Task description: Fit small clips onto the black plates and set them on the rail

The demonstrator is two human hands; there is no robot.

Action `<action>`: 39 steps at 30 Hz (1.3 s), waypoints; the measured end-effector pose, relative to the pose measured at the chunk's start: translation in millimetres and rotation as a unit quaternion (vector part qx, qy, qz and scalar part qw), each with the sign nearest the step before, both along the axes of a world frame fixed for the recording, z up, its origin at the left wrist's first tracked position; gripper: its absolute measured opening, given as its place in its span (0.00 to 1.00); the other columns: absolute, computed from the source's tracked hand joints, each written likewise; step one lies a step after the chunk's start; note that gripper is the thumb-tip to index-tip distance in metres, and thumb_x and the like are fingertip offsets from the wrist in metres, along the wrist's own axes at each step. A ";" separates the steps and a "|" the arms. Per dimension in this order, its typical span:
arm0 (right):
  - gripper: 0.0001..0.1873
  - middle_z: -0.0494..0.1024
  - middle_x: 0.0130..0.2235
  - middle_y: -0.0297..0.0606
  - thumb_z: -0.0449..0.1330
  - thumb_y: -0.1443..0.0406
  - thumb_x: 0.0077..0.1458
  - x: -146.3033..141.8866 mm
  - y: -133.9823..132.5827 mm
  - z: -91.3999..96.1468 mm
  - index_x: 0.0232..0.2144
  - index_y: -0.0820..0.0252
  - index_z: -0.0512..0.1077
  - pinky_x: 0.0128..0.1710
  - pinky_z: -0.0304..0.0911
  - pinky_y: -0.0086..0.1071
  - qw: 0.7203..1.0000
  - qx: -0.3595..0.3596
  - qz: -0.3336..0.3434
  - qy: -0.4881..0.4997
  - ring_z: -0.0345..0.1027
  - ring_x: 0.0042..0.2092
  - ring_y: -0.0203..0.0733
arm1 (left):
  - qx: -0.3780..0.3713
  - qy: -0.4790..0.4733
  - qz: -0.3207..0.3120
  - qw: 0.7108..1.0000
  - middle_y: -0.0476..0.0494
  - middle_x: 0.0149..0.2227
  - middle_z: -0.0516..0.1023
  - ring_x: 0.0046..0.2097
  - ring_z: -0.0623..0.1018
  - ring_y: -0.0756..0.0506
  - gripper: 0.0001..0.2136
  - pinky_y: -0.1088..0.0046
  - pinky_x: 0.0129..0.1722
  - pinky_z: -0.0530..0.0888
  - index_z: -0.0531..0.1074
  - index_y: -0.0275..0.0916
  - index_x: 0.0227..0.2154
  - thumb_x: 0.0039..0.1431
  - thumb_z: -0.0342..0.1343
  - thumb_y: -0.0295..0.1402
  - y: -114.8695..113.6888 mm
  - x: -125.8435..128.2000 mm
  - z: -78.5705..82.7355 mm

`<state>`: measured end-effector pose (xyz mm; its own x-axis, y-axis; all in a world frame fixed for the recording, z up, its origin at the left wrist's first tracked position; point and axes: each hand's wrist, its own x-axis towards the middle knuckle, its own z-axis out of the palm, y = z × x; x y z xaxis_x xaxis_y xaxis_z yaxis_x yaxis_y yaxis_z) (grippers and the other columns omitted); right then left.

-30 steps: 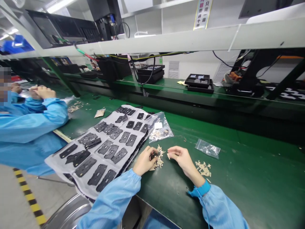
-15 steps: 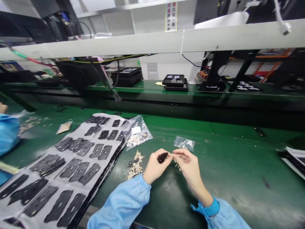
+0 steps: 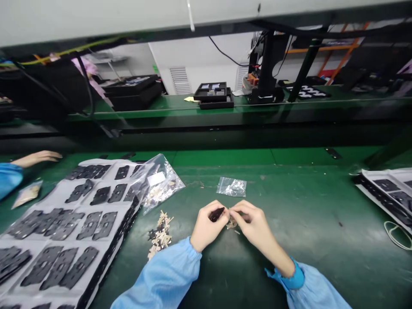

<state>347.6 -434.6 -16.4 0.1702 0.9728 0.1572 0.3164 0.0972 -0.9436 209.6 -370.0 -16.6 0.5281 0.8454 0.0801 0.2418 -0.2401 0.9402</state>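
The left hand (image 3: 206, 231) pinches a small black part (image 3: 217, 214), and the right hand (image 3: 254, 225) has closed in to meet it, pinching a tan scrap (image 3: 231, 223) (too small to identify). A loose pile of tan pieces (image 3: 160, 236) lies just left of the left hand on the green tabletop (image 3: 322, 201).

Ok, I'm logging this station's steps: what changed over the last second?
The left hand moved rightward off a beige pile, carrying a dark piece to meet the right hand over loose beige bits. The sheet of black parts and the clear bag lie as before.
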 end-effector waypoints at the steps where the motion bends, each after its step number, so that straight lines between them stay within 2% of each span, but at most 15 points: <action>1: 0.10 0.71 0.31 0.39 0.53 0.65 0.57 0.0 -0.2 -0.4 0.31 0.58 0.74 0.30 0.65 0.30 0.999 0.009 0.014 -0.033 0.67 0.33 0.40 | -0.005 -0.001 -0.002 1.000 0.49 0.24 0.69 0.27 0.69 0.50 0.06 0.75 0.27 0.65 0.70 0.37 0.21 0.51 0.53 0.30 -0.5 -1.1 -2.1; 3: 0.11 0.71 0.32 0.39 0.51 0.66 0.58 -0.5 -0.9 -1.6 0.32 0.57 0.73 0.34 0.63 0.31 0.995 0.025 0.038 -0.087 0.67 0.33 0.40 | -0.016 -0.002 0.000 1.000 0.49 0.24 0.69 0.27 0.69 0.50 0.06 0.75 0.27 0.65 0.69 0.37 0.20 0.51 0.53 0.29 -1.3 -2.9 -5.4; 6: 0.10 0.70 0.34 0.39 0.49 0.67 0.59 -1.3 -2.0 -4.6 0.33 0.58 0.71 0.37 0.62 0.32 0.992 0.029 0.051 -0.112 0.66 0.34 0.40 | -0.033 -0.005 0.002 0.999 0.49 0.23 0.68 0.27 0.68 0.51 0.06 0.76 0.27 0.65 0.68 0.36 0.20 0.50 0.53 0.28 -2.2 -4.2 -7.8; 14: 0.08 0.69 0.32 0.39 0.53 0.67 0.58 2.9 -0.1 -8.4 0.33 0.60 0.73 0.29 0.65 0.26 0.998 -0.004 0.060 -0.017 0.67 0.32 0.37 | -0.049 -0.031 0.003 0.998 0.50 0.23 0.66 0.26 0.66 0.52 0.06 0.78 0.26 0.63 0.67 0.35 0.20 0.50 0.53 0.25 -2.3 -4.1 -10.6; 18: 0.08 0.69 0.31 0.37 0.54 0.68 0.56 2.3 0.5 -8.0 0.29 0.61 0.72 0.29 0.65 0.26 0.998 -0.003 0.056 -0.035 0.67 0.31 0.36 | -0.048 -0.030 0.002 0.998 0.51 0.23 0.66 0.25 0.65 0.53 0.06 0.78 0.25 0.62 0.67 0.34 0.19 0.49 0.53 0.25 -3.3 -2.3 -14.4; 21: 0.07 0.69 0.30 0.36 0.54 0.68 0.56 2.5 1.3 -10.5 0.28 0.61 0.72 0.28 0.66 0.26 0.999 -0.008 0.029 -0.033 0.66 0.30 0.35 | -0.060 -0.039 -0.005 0.997 0.50 0.24 0.67 0.27 0.67 0.52 0.05 0.77 0.27 0.64 0.68 0.34 0.20 0.49 0.53 0.25 -3.6 -1.2 -16.3; 24: 0.06 0.69 0.30 0.36 0.55 0.68 0.54 6.9 3.6 -14.6 0.26 0.61 0.70 0.27 0.67 0.26 0.999 -0.015 -0.047 -0.023 0.66 0.30 0.36 | -0.069 -0.042 0.014 0.997 0.50 0.24 0.68 0.28 0.68 0.52 0.05 0.77 0.29 0.65 0.68 0.34 0.21 0.49 0.53 0.25 -2.4 -1.3 -16.3; 26: 0.06 0.70 0.31 0.37 0.55 0.68 0.53 10.7 4.8 -16.8 0.27 0.61 0.70 0.27 0.67 0.27 0.997 -0.021 -0.072 -0.034 0.67 0.31 0.37 | -0.086 -0.045 0.033 0.995 0.51 0.23 0.68 0.27 0.68 0.52 0.04 0.77 0.28 0.65 0.68 0.35 0.22 0.50 0.52 0.25 -1.0 -1.9 -15.3; 28: 0.07 0.73 0.32 0.38 0.54 0.70 0.53 13.5 5.0 -18.2 0.29 0.60 0.72 0.29 0.68 0.29 0.997 -0.031 -0.040 -0.063 0.68 0.32 0.38 | -0.124 -0.057 0.039 0.990 0.51 0.23 0.69 0.24 0.68 0.53 0.02 0.78 0.26 0.65 0.67 0.35 0.24 0.50 0.52 0.26 0.5 -2.2 -14.1; 31: 0.15 0.76 0.34 0.39 0.51 0.75 0.52 15.8 3.5 -17.8 0.32 0.58 0.75 0.38 0.66 0.34 0.989 -0.040 0.023 -0.138 0.70 0.36 0.41 | -0.172 -0.074 0.036 0.982 0.50 0.24 0.73 0.22 0.68 0.53 0.01 0.78 0.23 0.66 0.67 0.35 0.26 0.49 0.52 0.25 2.2 -1.9 -13.6; 34: 0.17 0.77 0.34 0.39 0.51 0.76 0.50 18.2 2.8 -15.5 0.32 0.56 0.77 0.41 0.64 0.37 0.981 -0.031 0.031 -0.189 0.68 0.39 0.44 | -0.180 -0.076 0.046 0.980 0.50 0.23 0.73 0.22 0.69 0.54 0.02 0.79 0.24 0.67 0.68 0.34 0.24 0.48 0.52 0.24 3.3 -1.4 -15.3; 37: 0.11 0.74 0.31 0.39 0.55 0.72 0.50 19.7 4.3 -14.4 0.30 0.58 0.77 0.35 0.65 0.36 0.988 -0.035 0.007 -0.152 0.68 0.34 0.42 | -0.187 -0.077 0.047 0.978 0.50 0.23 0.72 0.22 0.68 0.54 0.02 0.79 0.24 0.67 0.69 0.34 0.25 0.49 0.52 0.24 3.5 -1.3 -17.2; 39: 0.07 0.74 0.31 0.39 0.57 0.69 0.49 18.9 5.7 -14.4 0.30 0.60 0.76 0.31 0.66 0.33 0.996 -0.063 -0.008 -0.063 0.68 0.30 0.39 | -0.191 -0.076 0.035 0.978 0.50 0.23 0.72 0.22 0.68 0.54 0.01 0.80 0.23 0.67 0.69 0.34 0.26 0.49 0.53 0.25 2.5 -1.4 -17.1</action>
